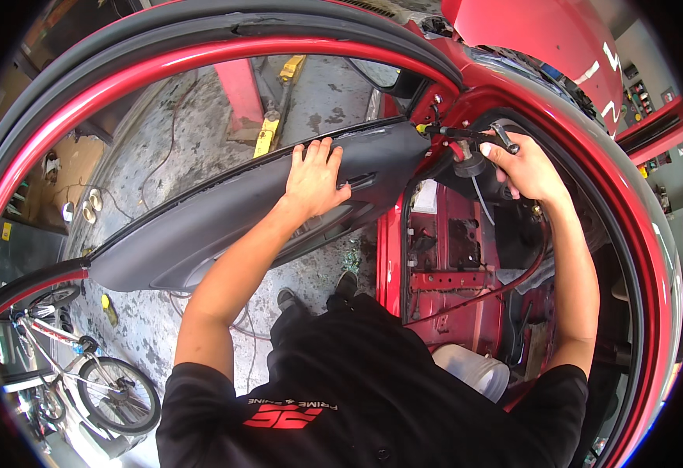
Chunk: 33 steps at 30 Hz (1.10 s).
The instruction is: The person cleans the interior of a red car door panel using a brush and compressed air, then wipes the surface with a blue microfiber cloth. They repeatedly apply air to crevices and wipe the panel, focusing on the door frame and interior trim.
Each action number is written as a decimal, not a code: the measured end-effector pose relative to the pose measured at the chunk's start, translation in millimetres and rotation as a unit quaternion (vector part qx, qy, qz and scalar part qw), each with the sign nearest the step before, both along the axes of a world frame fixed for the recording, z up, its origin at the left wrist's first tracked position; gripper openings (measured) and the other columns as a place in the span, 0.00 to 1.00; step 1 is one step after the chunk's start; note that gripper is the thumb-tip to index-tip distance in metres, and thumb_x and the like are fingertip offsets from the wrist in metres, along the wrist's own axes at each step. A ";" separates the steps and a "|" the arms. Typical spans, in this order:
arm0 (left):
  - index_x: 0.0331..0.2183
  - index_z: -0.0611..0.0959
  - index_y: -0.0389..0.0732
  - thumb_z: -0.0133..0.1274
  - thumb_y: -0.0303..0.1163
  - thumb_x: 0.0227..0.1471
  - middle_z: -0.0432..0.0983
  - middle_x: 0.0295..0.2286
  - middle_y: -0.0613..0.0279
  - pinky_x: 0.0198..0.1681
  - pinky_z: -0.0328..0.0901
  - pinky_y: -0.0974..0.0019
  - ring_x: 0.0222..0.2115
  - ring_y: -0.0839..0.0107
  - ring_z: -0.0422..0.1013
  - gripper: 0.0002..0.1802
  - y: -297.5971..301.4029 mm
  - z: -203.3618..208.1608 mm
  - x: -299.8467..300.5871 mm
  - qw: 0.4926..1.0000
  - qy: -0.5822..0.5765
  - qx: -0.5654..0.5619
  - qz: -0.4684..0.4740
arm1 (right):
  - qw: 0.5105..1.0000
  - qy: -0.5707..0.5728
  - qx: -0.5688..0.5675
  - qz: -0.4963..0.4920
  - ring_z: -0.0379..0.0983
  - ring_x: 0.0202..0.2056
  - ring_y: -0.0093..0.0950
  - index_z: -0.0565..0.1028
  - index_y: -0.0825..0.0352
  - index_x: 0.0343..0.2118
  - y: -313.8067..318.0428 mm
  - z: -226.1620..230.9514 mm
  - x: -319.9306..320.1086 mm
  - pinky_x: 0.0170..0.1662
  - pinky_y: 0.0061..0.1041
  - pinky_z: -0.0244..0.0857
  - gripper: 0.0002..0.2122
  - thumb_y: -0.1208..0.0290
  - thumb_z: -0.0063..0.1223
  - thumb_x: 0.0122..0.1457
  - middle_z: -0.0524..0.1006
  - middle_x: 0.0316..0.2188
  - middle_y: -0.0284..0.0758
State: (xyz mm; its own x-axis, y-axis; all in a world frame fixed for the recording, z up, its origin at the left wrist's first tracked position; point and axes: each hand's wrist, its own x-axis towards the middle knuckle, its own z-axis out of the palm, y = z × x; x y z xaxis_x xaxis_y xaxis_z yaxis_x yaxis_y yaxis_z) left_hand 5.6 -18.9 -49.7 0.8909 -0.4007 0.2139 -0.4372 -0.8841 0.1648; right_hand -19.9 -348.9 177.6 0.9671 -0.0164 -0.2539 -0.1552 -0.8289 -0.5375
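I lean over the open red car door, looking down. My left hand lies flat on the upper edge of the grey inner door panel, fingers spread. My right hand is closed around a dark ratchet wrench whose long shaft points left toward a yellow-tipped fastener at the door's hinge area on the red body. A black round cap hangs just under that tool.
The stripped red car interior with a white bucket lies below my right arm. A bicycle stands at the lower left on stained concrete floor. Red lift posts with yellow arms stand beyond the door.
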 end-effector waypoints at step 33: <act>0.59 0.73 0.36 0.63 0.49 0.48 0.65 0.61 0.48 0.67 0.48 0.36 0.65 0.53 0.58 0.42 157.5 3.9 -105.0 0.986 -0.054 -0.009 0.155 | 0.967 0.104 0.064 0.223 0.61 0.13 0.13 0.79 0.63 0.55 173.3 33.8 0.0 0.17 0.19 0.55 0.21 0.55 0.60 0.66 0.71 0.18 0.25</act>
